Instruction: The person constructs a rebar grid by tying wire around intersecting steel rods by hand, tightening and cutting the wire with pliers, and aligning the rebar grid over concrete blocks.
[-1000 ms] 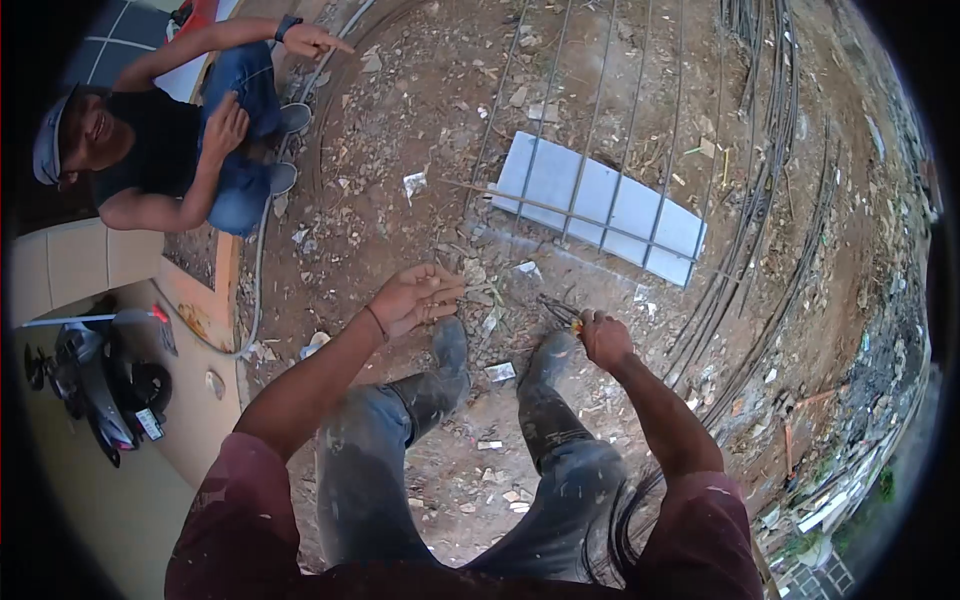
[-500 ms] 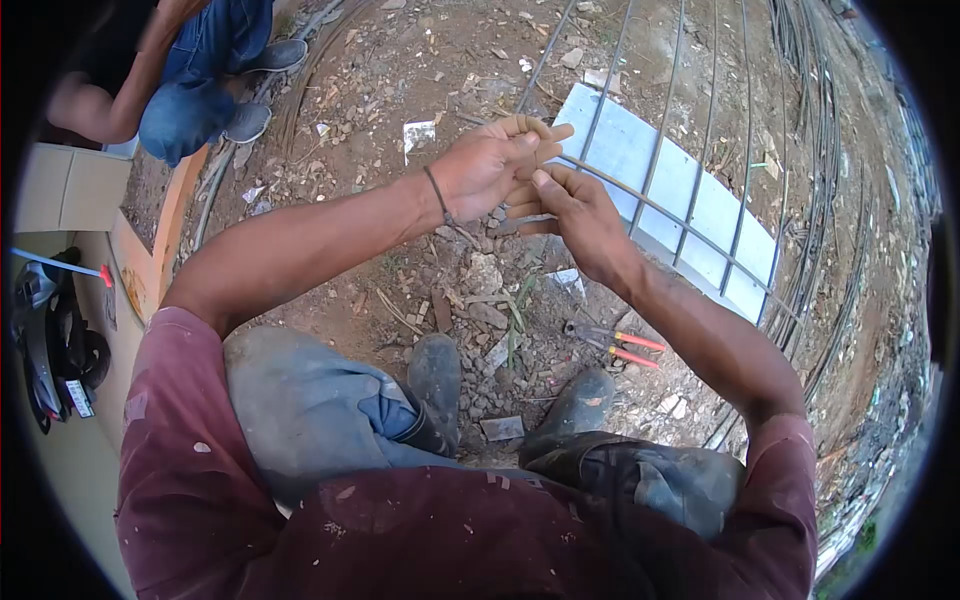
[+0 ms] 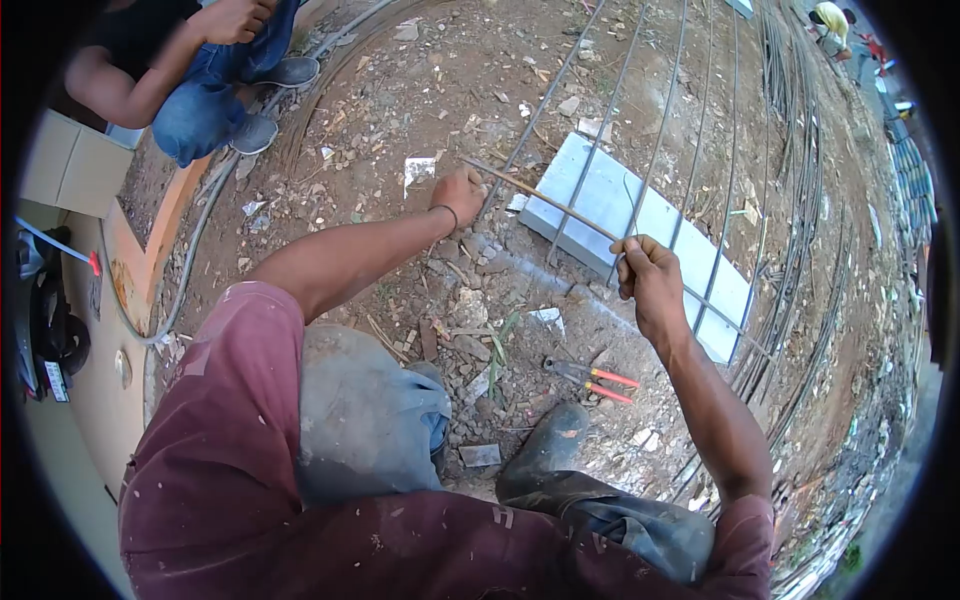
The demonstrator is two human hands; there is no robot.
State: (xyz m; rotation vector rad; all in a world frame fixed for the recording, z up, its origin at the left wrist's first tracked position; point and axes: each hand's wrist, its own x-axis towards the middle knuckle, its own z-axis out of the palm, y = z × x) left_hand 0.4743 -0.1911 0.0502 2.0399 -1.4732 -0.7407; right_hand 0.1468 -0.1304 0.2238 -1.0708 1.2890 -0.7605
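My left hand (image 3: 460, 194) is closed at the near end of the leftmost long steel rod (image 3: 540, 110), just below the tip of a cross rod (image 3: 545, 192). Its fingertips are partly hidden. My right hand (image 3: 650, 285) pinches the cross rod farther right, over a pale flat block (image 3: 655, 215). Several long rods run away from me beneath or against the cross rod; which lies on top is unclear at some crossings. A thin curved wire (image 3: 630, 195) stands up near my right fingers. Pliers (image 3: 590, 380) with red handles lie on the ground before my boots.
Another person (image 3: 180, 120) crouches at the upper left beside a cardboard box (image 3: 85, 165). A grey hose (image 3: 210, 230) curves along a wooden board. Bundled rods (image 3: 795, 150) lie to the right. Rubble covers the ground, and someone (image 3: 832, 25) is far off at the upper right.
My hands, close together before, have moved apart: the left back to the leftmost rod, the right down and right along the cross rod. My view has shifted slightly.
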